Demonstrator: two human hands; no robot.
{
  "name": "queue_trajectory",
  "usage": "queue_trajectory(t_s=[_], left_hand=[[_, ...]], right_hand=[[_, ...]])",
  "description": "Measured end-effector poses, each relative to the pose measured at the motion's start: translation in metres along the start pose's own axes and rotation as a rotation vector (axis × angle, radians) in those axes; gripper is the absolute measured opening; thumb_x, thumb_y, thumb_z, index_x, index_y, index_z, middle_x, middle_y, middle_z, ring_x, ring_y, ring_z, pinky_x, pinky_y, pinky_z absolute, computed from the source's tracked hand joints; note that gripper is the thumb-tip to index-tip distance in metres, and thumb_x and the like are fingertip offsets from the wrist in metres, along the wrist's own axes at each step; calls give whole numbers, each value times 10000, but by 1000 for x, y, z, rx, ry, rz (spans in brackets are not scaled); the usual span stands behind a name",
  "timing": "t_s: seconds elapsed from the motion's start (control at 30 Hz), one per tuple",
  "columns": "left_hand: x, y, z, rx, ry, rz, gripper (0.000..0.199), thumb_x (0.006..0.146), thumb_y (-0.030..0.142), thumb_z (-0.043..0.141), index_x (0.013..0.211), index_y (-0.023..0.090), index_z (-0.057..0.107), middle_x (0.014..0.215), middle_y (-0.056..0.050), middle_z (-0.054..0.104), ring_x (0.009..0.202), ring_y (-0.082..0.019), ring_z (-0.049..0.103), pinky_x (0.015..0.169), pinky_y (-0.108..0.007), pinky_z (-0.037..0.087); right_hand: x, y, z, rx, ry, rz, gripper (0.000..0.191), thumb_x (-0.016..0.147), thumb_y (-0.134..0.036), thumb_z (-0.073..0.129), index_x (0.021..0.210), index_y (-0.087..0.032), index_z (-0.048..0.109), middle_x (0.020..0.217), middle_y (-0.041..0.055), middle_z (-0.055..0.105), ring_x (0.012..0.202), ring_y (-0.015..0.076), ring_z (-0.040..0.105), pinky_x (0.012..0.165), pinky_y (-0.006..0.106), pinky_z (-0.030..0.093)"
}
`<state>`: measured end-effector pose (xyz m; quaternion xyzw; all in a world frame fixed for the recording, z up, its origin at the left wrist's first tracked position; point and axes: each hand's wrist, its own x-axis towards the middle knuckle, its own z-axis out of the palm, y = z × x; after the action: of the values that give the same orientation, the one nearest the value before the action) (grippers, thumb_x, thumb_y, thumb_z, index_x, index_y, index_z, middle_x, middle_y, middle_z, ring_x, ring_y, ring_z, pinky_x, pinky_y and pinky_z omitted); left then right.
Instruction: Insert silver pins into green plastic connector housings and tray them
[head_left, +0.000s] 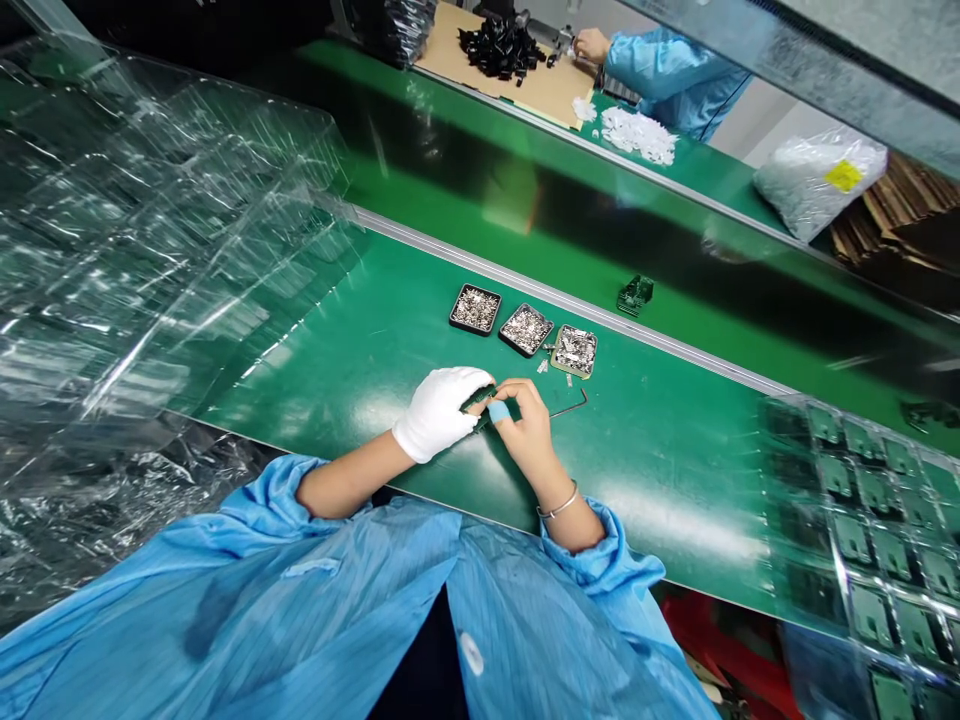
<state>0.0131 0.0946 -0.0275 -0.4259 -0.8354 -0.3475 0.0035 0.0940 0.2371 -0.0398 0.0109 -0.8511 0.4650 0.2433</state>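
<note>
My left hand, in a white glove, is closed around a small dark green part above the green table. Bare except for a light blue cover on one fingertip, my right hand pinches at the right side of that part. Whether its fingers hold a smaller piece is too small to tell. An L-shaped metal tool lies just right of my right hand. Beyond the hands stand three square trays of small shiny metal pieces: left, middle and right, with a few pieces loose beside the right one.
Stacked clear plastic trays fill the left side. At the right, a clear tray holds several green parts. A metal rail crosses behind the small trays, with a dark green piece beyond. Another person's hand works at the far bench.
</note>
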Motion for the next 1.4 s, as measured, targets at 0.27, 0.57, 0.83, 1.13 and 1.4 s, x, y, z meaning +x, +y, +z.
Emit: queue_trajectory(t_s=[0.27,0.57,0.83,1.13,1.4], left_hand=[[-8,12,14,191,17,-93,304,740,194,541,1034,116,561,1014,-152,616,979,-315,590,843,-445,502],[-16,-17,20,-261,-8,-164,416,756,277,586,1140,163,473,1125,-103,570,1083,-263,558,969,-433,467],[-19,-31,18,-724,12,-194,593,824,545,537,1240,141,417,1263,-178,560,1214,-275,527,1090,-476,386],[-16,-36,16,-901,24,-319,644,804,656,536,1185,143,461,1218,-197,601,1175,-284,562,1065,-475,410],[-18,-31,16,-688,-44,-204,484,844,527,524,1159,160,523,1185,-139,612,1124,-257,582,1027,-441,443]], right_hand=[[-1,4,3,-101,-50,118,102,833,-154,437,849,-206,523,918,67,615,890,189,579,827,345,477],[28,34,-31,-114,36,224,149,863,-285,482,893,-199,600,903,42,653,850,186,610,809,322,481],[106,50,-40,-861,-374,240,320,849,-100,424,1034,-165,677,1097,130,665,1063,272,561,1041,465,314],[120,44,-44,-872,-402,272,343,843,-115,410,1058,-186,669,1069,93,697,1013,232,598,1011,403,353],[61,50,-92,-640,-85,329,287,841,-202,411,947,-168,676,974,95,687,881,230,594,787,335,451]])
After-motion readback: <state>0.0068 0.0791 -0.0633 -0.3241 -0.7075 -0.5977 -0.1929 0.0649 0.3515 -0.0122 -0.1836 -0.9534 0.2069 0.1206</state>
